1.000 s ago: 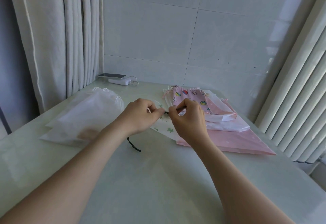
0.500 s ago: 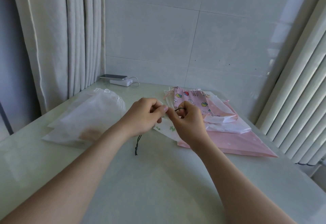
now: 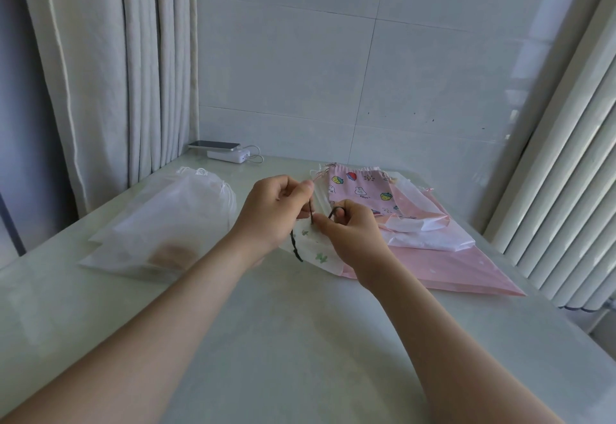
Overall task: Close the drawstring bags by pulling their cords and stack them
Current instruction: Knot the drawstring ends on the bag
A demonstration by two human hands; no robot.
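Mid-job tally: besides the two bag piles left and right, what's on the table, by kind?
White fabric drawstring bag with green prints, dark cord included: 1
Flat smartphone: 1
White power bank: 1
White cable: 1
Total: 4

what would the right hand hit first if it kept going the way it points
Probably the left hand, just beyond the dark cord the right hand pinches; depth is hard to judge.
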